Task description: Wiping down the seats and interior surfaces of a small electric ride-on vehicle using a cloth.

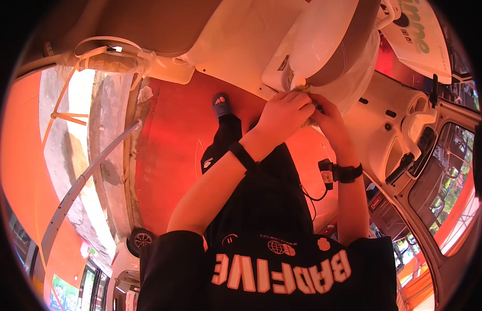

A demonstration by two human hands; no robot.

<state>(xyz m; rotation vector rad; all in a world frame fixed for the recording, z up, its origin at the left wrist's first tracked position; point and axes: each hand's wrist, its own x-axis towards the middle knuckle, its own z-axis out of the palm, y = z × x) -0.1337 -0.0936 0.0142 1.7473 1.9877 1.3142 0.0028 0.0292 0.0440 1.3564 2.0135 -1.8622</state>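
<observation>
Both my hands meet in front of me, just below the lower edge of a car seat wrapped in clear plastic film (pixel 365 77). My left hand (pixel 285 110) has its fingers closed on a small, rough, brownish-green item (pixel 309 122), perhaps a cloth or a pad; what it is cannot be told. From the other side my right hand (pixel 324 112) pinches the same item. A white rounded part (pixel 299 79) comes down just above my fingers. Black bands sit on both wrists, and a small black device with a cable (pixel 326 173) is at the right one.
An open vehicle door with a pull handle (pixel 415 124) stands at the right. A grey curved pole (pixel 85 175) and a tied strap (pixel 66 116) are at the left. Under me lies a red floor covering (pixel 175 116). A car wheel (pixel 141 240) shows at lower left.
</observation>
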